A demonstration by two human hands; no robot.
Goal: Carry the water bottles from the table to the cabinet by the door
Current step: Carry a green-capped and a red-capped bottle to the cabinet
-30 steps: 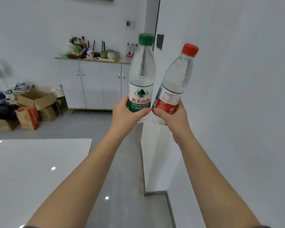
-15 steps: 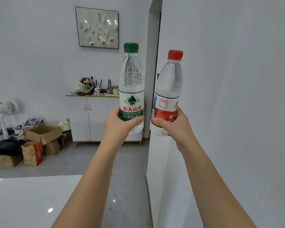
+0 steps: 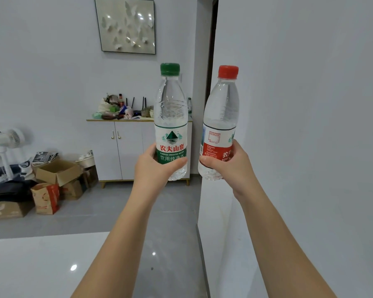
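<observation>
Left hand (image 3: 154,169) grasps the upright green-capped water bottle (image 3: 170,112) at 12 o'clock; right hand (image 3: 232,168) grasps the red-capped water bottle (image 3: 221,110) at 1 o'clock; glossy white table (image 3: 30,265) at 7 o'clock; white cabinet (image 3: 116,153) behind the bottles; cardboard boxes (image 3: 56,172) on the grey floor (image 3: 108,209) at 9 o'clock.

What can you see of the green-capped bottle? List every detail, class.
The green-capped bottle is clear, ribbed plastic and holds clear water, with its green screw cap on. Its white-and-green label shows a mountain logo, red Chinese characters and "PURIFIED DRINKING WATER". It is upright in the air, gripped round its lower part by the left hand, whose fingers cover the label's bottom edge. It is to the left of the red-capped bottle, not touching it.
</observation>
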